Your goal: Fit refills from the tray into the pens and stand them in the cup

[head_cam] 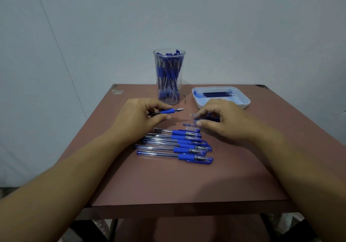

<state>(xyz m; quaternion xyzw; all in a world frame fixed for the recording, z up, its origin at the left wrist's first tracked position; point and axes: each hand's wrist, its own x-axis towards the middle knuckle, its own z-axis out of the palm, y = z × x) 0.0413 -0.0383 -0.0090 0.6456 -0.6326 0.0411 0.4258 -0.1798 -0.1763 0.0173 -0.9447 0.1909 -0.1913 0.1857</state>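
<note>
Pale, bare walls close in behind a small reddish-brown bench, where the job looks well advanced but not done.

The clear cup at the back is already crowded with blue pens standing in it, so I judge that most of the batch is finished. Just to its right is the white tray, with only a few dark refills lying across it.

Nearer the person, a row of capped pens lies side by side on the bench. Whether these have been filled cannot be told from here. If not, they are the main work left.

The left hand holds one uncapped pen, pinched between the thumb and the curled fingers. It lies roughly level just above the bench, its metal tip pointing right toward the other hand. This pen sits just in front of the cup.

The right hand hovers between the tray and the row, its fingers bent down over some small pieces. One of them looks like a clear cap, and there is something dark beneath the hand. That area is blurred, so I cannot tell whether the hand has actually taken hold of anything.

The pen in hand probably needs its cap before it goes in the cup.
</note>
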